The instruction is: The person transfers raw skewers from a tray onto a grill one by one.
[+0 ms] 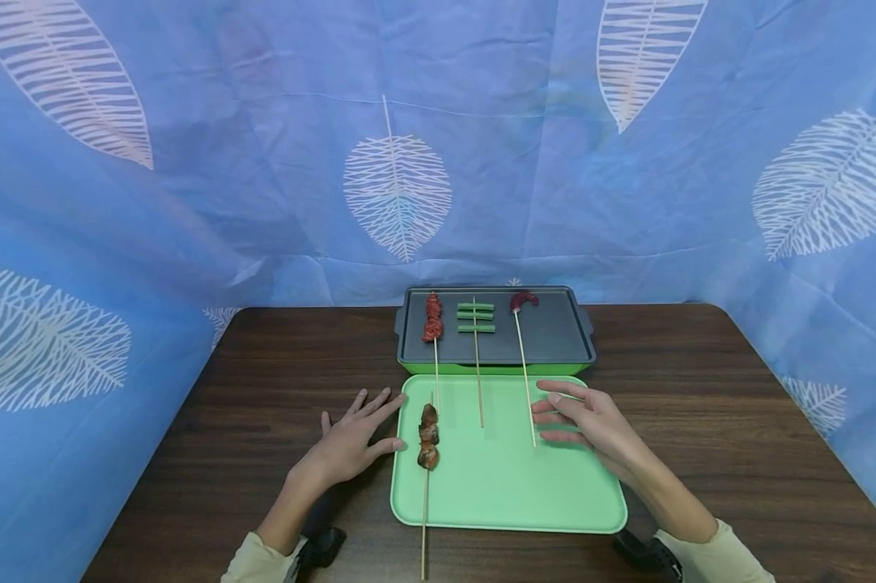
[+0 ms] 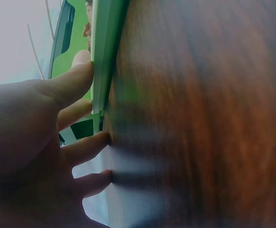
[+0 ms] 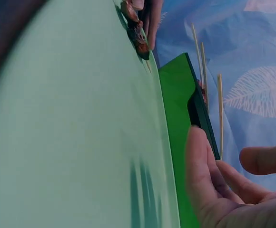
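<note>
My left hand (image 1: 346, 445) lies with fingers spread at the left edge of a light green tray (image 1: 511, 494); its thumb touches the rim in the left wrist view. On the tray's left side lies a skewer of browned meat chunks (image 1: 428, 437), its stick passing over the near edge. My right hand (image 1: 587, 421) hovers above the tray's right side, thumb and fingers apart. Its fingertips are right beside the stick of a skewer with a curled dark red piece (image 1: 524, 300). That skewer's top rests on the grill plate (image 1: 554, 340).
Also on the plate are a red meat skewer (image 1: 433, 317) and a skewer with green pieces (image 1: 476, 317), their sticks reaching over the tray. The grill has a green base (image 1: 496, 369) against the tray's far edge. Behind the brown wooden table (image 1: 700, 389) hangs a blue leaf-patterned cloth (image 1: 278, 178).
</note>
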A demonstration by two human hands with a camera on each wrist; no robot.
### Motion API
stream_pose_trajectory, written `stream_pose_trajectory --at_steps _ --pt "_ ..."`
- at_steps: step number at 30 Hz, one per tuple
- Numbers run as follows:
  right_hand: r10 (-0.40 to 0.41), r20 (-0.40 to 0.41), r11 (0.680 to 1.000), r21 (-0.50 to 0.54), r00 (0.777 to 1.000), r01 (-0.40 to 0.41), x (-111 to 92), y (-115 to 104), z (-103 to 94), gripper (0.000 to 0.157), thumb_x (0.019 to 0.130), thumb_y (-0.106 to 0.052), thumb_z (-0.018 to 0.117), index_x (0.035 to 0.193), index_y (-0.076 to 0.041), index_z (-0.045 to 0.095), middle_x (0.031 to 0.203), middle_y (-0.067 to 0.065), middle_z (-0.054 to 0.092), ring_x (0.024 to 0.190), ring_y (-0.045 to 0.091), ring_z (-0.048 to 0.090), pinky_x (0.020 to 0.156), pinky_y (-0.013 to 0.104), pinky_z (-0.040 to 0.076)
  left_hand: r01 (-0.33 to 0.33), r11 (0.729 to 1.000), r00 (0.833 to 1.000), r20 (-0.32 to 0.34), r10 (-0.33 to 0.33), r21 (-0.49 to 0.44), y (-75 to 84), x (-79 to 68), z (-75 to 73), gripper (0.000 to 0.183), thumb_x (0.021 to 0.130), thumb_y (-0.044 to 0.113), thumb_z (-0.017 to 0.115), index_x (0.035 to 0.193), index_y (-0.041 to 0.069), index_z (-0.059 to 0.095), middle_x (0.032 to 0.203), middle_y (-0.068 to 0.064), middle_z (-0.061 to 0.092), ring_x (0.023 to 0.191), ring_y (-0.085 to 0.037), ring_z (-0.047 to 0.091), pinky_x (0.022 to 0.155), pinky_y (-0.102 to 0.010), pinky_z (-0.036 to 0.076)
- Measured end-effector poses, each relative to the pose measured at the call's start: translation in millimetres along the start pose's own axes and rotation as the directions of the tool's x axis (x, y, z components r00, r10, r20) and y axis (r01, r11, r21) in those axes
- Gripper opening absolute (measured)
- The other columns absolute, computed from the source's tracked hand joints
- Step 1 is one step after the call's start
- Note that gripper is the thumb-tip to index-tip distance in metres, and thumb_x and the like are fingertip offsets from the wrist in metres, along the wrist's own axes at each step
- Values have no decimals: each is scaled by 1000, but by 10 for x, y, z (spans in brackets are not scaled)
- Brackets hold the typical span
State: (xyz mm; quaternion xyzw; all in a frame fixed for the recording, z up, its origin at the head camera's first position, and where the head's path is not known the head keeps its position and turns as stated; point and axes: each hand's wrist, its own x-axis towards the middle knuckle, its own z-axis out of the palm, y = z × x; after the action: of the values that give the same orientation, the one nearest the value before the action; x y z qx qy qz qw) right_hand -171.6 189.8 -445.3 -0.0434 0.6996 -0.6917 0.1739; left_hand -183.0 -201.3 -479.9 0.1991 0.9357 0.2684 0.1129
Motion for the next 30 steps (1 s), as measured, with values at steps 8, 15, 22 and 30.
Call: stream_pose_trajectory --at_steps 8,15,22,30 --pt "53 57 998 43 997 -55 -389 161 46 58 109 -23 55 155 7 34 130 21 63 113 26 68 93 42 57 -7 1000 1000 2 7 -9 14 -18 -9 71 100 45 64 163 25 35 168 -11 25 154 -46 10 98 -90 1" --pt "36 221 996 68 975 -52 -628 254 311 52 110 -17 51 154 7 35 134 26 59 117 35 66 92 45 57 -11 1000 1000 0 11 0 18 -15 -18 71 101 45 62 163 25 34 169 -10 24 154 -46 10 98 -90 1" --pt "86 360 965 202 929 -167 -645 334 647 56 111 -16 48 159 4 27 145 24 52 124 36 62 95 48 56 -19 1000 1000 -1 19 2 41 -27 -47 71 102 44 62 163 23 35 169 -12 24 154 -46 10 97 -91 2" --pt "127 486 896 318 865 -310 -517 359 969 64 112 -18 45 162 4 13 153 24 45 130 44 56 97 51 54 -5 1000 1000 3 5 10 33 -18 -43 70 102 46 61 163 24 35 169 -11 24 154 -45 10 99 -90 2"
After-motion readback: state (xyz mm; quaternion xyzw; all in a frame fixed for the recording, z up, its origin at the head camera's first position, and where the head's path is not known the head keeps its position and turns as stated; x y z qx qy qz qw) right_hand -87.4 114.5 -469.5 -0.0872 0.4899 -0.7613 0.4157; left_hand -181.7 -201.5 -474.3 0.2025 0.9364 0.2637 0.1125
